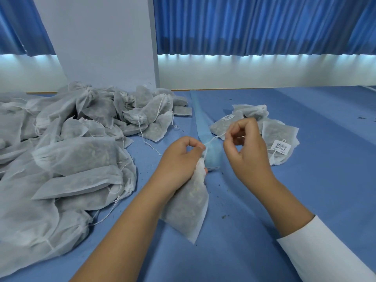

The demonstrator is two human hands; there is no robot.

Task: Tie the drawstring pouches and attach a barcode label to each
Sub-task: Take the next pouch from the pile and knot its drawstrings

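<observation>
- pouch [187, 210]: white, see-through, filled with dried bits; near centre of the table, hanging from the left hand, lower end against the cloth.
- left hand [181, 157]: curled round the pouch's gathered neck, thumb and forefinger pinching the string at the top.
- right hand [246, 145]: just right of the left hand, fingers curled, thumb and forefinger pinching the string's other end.
- string [213, 139]: thin, white, stretched between the two hands (it crosses over the blue strip).
- blue strip [201, 123]: long, pale, lying on the cloth from far centre down to behind the hands.
- pile of pouches [71, 151]: large heap on the left, loose strings trailing.
- labelled pouches [284, 131]: a small group right of the hands, a little farther off.
- barcode label [281, 147]: white tag on the rightmost of these pouches.
- cloth [305, 190]: blue, covering the table, speckled with dark crumbs.
- sleeve [317, 251]: white, on the right forearm, near right.
- curtain [254, 25]: blue, pleated, along the far side.
</observation>
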